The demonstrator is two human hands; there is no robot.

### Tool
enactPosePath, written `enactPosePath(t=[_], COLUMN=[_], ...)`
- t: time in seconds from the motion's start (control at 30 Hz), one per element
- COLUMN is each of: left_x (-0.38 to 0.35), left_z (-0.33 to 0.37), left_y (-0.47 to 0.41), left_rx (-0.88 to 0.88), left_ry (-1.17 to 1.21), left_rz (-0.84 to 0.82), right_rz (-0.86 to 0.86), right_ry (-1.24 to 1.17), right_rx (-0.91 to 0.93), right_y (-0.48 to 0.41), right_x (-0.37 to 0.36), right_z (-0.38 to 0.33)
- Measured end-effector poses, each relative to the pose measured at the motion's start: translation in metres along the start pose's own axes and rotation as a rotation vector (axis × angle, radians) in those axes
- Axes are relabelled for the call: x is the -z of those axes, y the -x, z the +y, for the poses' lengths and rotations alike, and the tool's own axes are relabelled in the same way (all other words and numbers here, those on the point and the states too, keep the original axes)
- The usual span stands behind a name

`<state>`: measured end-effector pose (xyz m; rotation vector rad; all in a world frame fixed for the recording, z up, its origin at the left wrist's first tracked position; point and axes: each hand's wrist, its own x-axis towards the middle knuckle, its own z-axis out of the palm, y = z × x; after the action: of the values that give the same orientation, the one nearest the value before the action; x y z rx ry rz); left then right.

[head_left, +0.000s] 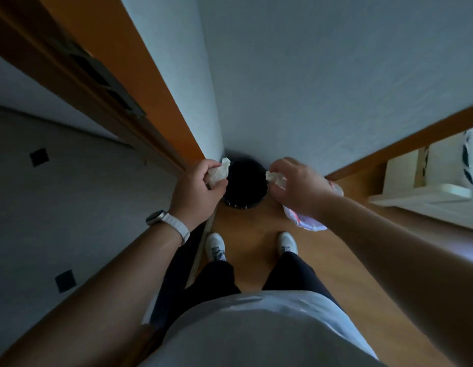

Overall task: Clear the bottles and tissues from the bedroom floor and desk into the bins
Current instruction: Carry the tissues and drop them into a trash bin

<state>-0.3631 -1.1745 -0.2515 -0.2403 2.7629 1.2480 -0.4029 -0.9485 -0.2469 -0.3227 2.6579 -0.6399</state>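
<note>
A round black bin [245, 185] stands on the wooden floor in the corner of the walls, just ahead of my feet. My left hand [197, 190] is at the bin's left rim, shut on a crumpled white tissue [219, 172]. My right hand [296, 188] is at the bin's right rim, shut on another crumpled white tissue [275, 178]. Under my right hand and wrist lies a second bin lined with a white plastic bag with red print [308, 222], mostly hidden by my arm.
An orange-brown door frame [140, 83] runs along the left, with a grey tiled floor [71, 202] beyond it. White furniture [428, 192] stands at the right. My white shoes [215, 246] are on the wooden floor [256, 229] close to the bin.
</note>
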Motion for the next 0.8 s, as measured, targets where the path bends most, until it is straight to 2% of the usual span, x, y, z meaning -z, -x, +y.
enactPosePath(t=[0.27, 0.53, 0.8], left_x=[-0.034, -0.120, -0.231], left_z=[-0.042, -0.110, -0.212], left_y=[-0.049, -0.092, -0.127], left_rx=[-0.002, 0.065, 0.233], left_ry=[-0.025, -0.065, -0.110], left_rz=[-0.133, -0.223, -0.277], right_rz=[0.017, 0.047, -0.116], right_ry=[-0.060, -0.127, -0.123], right_rx=[-0.090, -0.166, -0.176], right_y=[-0.032, -0.090, -0.138], right_x=[-0.051, -0.125, -0.247], right_z=[0.021, 0.085, 0.156])
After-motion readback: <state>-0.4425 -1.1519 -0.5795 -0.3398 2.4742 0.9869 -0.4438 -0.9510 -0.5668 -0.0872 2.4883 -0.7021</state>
